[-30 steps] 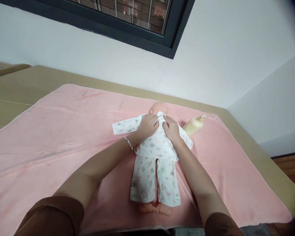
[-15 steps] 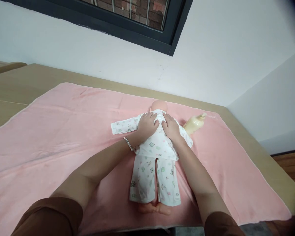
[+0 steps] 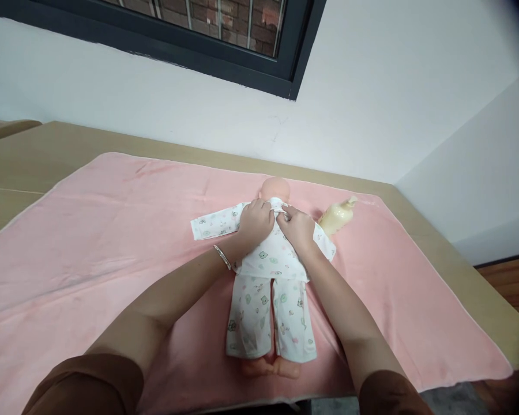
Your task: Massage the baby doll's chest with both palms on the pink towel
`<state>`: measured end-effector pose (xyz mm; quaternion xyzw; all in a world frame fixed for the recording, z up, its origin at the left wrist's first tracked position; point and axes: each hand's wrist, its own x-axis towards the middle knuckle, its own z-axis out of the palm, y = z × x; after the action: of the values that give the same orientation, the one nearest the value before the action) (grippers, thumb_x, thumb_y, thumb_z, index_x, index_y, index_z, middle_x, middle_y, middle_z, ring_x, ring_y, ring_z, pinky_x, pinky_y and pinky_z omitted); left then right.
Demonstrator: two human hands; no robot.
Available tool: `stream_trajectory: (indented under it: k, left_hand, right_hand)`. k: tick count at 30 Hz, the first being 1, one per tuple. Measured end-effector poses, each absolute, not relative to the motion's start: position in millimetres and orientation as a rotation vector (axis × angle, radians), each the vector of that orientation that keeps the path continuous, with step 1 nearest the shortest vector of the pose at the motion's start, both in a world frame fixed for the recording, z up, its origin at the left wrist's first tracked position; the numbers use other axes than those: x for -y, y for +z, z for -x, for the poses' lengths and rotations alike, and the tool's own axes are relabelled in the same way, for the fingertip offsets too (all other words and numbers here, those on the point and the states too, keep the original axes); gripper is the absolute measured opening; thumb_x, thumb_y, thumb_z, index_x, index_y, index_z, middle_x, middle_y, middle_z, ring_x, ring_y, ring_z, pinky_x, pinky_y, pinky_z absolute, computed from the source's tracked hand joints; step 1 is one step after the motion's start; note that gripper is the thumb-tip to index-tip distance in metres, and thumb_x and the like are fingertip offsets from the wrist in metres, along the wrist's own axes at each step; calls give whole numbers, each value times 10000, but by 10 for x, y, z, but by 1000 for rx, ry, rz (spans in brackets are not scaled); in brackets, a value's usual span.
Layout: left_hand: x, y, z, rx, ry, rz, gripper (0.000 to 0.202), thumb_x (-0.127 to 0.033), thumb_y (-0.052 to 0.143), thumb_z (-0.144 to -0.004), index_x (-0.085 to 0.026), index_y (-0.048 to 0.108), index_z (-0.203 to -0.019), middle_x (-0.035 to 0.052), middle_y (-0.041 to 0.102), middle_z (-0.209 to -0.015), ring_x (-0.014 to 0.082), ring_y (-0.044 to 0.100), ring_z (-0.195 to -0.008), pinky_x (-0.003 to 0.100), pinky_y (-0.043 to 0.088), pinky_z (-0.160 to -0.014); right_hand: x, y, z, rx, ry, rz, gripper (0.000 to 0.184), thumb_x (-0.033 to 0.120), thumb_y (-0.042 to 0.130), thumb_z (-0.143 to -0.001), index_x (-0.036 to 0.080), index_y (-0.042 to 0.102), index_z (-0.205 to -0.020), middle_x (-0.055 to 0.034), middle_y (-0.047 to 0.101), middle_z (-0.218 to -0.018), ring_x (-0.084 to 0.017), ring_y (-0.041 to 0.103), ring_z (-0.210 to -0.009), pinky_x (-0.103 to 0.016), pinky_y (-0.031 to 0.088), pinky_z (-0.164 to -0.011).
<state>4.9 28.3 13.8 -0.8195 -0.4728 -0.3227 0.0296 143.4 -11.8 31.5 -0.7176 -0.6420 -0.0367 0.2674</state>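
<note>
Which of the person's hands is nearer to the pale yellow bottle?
Right. The right hand is just left of the bottle, apart from it; the left hand is farther left. Both are on the white patterned shirt.

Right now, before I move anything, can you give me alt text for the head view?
The left hand and right hand are on the upper part of a white patterned shirt worn by a doll lying on a pink blanket. The doll's trousers and feet are toward the viewer, and a pale yellow bottle is to its right in the picture.
</note>
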Motion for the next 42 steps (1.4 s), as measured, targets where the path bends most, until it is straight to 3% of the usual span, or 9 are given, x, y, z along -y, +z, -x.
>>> stream_trajectory:
  k: [3,8,11,17,22,29,37,42]
  left_hand:
    - [-325,98,-45,1465,-1045,2564,218,-224,437,-933,-170,634,-1011,134,657,-1051,294,592,-1041,432,454,-902]
    - [-426,27,-10,1357,-1101,2686,372,-240,370,-967,-176,557,-1283,121,620,-1279,270,530,-1231,449,367,-1082]
    - [-435,39,5,1314,-1114,2724,344,-218,357,-970,-181,584,-1226,111,641,-1216,256,560,-1168,430,398,-1034]
    - [-412,49,-6,1390,-1113,2612,149,-214,453,-922,-193,601,-932,97,641,-991,268,581,-989,405,436,-879]
    - [-375,36,-26,1443,-1143,2494,75,-243,516,-892,-202,567,-856,108,634,-947,287,568,-975,412,421,-853]
    - [-305,83,-31,1546,-1161,2467,124,-275,525,-886,-193,616,-902,107,647,-951,288,583,-990,421,433,-869]
    - [-410,0,-38,1520,-1267,2580,312,-267,494,-899,-179,647,-1156,95,679,-1217,270,582,-1176,421,405,-1057]
    - [-431,-20,-37,1521,-1273,2588,343,-277,485,-901,-180,649,-1187,93,678,-1246,270,581,-1195,426,405,-1080]
  right_hand:
    - [66,286,-1477,1761,-70,1904,436,332,472,-912,251,649,-1302,-61,658,-1332,-260,601,-1227,-375,478,-989]
    - [-61,196,-1584,1913,-18,1754,524,231,427,-901,164,561,-1403,-109,556,-1450,-266,471,-1376,-458,342,-1151]
    - [-79,163,-1605,1908,-4,1673,494,200,439,-885,183,622,-1344,-86,599,-1407,-233,505,-1350,-412,366,-1144]
    - [4,147,-1542,1772,-80,1642,375,199,503,-863,255,747,-1143,-22,717,-1230,-203,617,-1226,-347,418,-1106]
    - [89,234,-1442,1631,-89,1827,334,280,537,-870,254,750,-1126,-47,722,-1219,-246,642,-1187,-369,482,-1022]
    - [123,315,-1430,1635,-40,1898,385,341,518,-895,254,694,-1226,-56,688,-1276,-269,633,-1178,-390,500,-987]
    - [45,263,-1486,1751,-27,1842,448,276,469,-912,184,634,-1319,-99,618,-1377,-285,523,-1320,-440,382,-1129]
    - [26,245,-1500,1759,-28,1803,450,264,452,-910,183,630,-1315,-98,621,-1371,-285,528,-1308,-460,362,-1141]
